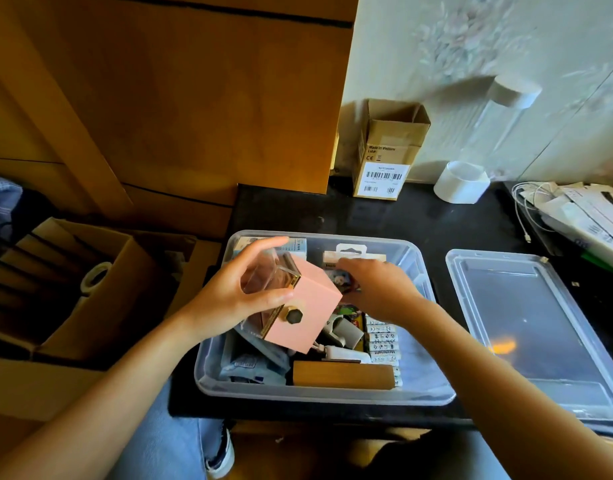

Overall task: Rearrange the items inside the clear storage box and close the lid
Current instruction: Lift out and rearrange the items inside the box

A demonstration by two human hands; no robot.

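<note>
Black and cluttered, the surface (384, 216) carried the clear storage box (433, 386) at its near edge, still crowded and half sorted. Its lid (527, 327) lay off, flat beside it toward the right edge. A pink box (308, 306) was held above by the left hand (229, 299), fingers (263, 245) wrapped around it. The right hand (378, 289) was reaching among the items; its grip could not be told.
</note>
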